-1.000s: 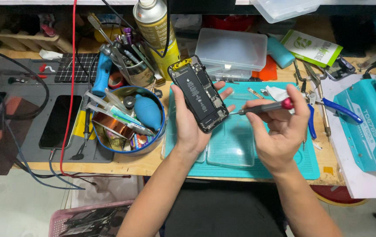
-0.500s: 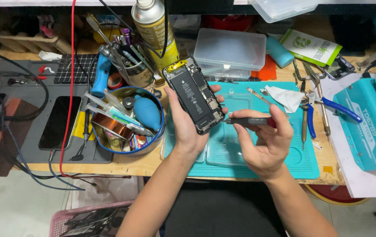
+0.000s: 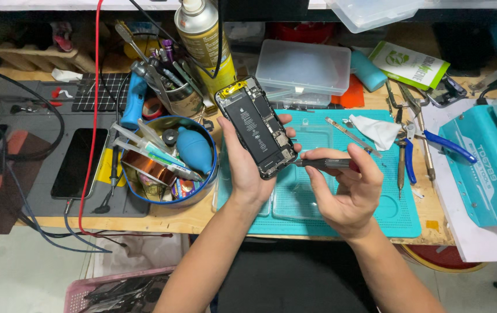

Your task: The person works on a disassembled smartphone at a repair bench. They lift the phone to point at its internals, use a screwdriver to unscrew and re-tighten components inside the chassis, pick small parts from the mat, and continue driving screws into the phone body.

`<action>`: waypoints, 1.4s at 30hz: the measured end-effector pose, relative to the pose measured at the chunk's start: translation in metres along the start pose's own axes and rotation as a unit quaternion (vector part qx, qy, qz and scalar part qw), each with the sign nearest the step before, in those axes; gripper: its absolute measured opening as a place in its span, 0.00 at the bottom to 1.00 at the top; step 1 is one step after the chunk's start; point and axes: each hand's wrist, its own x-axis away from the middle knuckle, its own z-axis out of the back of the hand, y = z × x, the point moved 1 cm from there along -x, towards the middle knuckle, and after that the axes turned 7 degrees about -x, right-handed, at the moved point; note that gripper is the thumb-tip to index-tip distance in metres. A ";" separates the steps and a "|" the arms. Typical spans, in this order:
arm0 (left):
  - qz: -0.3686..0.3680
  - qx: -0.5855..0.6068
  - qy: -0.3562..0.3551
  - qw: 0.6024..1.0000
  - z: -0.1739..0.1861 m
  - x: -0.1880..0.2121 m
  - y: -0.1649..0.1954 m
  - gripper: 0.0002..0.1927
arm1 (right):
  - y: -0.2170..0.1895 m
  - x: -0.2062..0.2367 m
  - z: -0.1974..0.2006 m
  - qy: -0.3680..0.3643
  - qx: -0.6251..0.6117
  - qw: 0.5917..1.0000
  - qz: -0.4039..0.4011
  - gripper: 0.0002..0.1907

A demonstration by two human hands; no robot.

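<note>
An opened phone (image 3: 258, 128), its back removed so that the black battery and circuit boards are exposed, is held up above the teal mat (image 3: 376, 208) on the tabletop (image 3: 173, 217). It is gripped by the left hand (image 3: 247, 168), which is closed around its lower half from behind, with the thumb on the left edge and the fingertips wrapped over the right edge. A thin screwdriver (image 3: 325, 164) with a dark shaft and a red grip is pinched in the right hand (image 3: 347, 194) between thumb and fingers, and its tip is set at the phone's lower right corner.

The phone is judged to be light and stiff but fragile: the bare boards, connectors and battery could be damaged by pressure or a slip of the tip. It is best taken by the metal frame edges, as is done here, with the inner parts left untouched. The screwdriver is slim and smooth, so a close pinch near the tip end is called for.

Just left of the phone, a round blue tin (image 3: 167, 165) of tools is seen; blue-handled pliers (image 3: 434, 145) lie to the right.
</note>
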 end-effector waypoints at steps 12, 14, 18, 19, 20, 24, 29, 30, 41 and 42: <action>-0.011 -0.008 0.002 1.000 -0.002 0.001 0.001 0.46 | -0.003 0.001 -0.004 0.023 0.021 1.000 -0.001 0.44; -0.010 -0.008 0.003 1.000 -0.001 0.002 0.001 0.46 | -0.002 0.002 -0.004 0.026 0.021 0.999 -0.002 0.44; -0.014 -0.005 -0.001 1.000 -0.002 0.001 0.000 0.45 | 0.001 0.002 -0.001 0.019 0.030 0.999 0.008 0.43; -0.017 -0.006 -0.001 1.000 -0.001 0.001 0.000 0.45 | 0.003 0.001 0.000 0.015 0.036 0.999 0.015 0.43; -0.022 -0.006 0.002 1.000 -0.001 0.001 0.000 0.45 | 0.005 0.000 0.001 0.015 0.075 0.997 0.024 0.44; -0.035 -0.020 0.021 0.999 0.003 0.000 0.000 0.44 | 0.012 -0.006 0.000 0.034 0.138 0.990 0.020 0.44; -0.040 -0.003 0.034 0.999 0.009 -0.004 -0.001 0.42 | 0.007 -0.013 0.001 -0.044 -0.007 0.999 0.012 0.40; -0.039 0.002 0.031 0.999 0.010 -0.006 -0.002 0.42 | 0.007 -0.016 0.001 -0.061 -0.007 0.998 0.031 0.41; -0.022 0.017 0.014 1.000 0.015 -0.007 -0.006 0.41 | 0.000 -0.020 -0.002 -0.067 0.063 0.995 0.046 0.43; -0.014 0.018 0.015 1.000 0.015 -0.007 -0.007 0.42 | 0.000 -0.021 -0.003 -0.040 0.082 0.995 0.030 0.43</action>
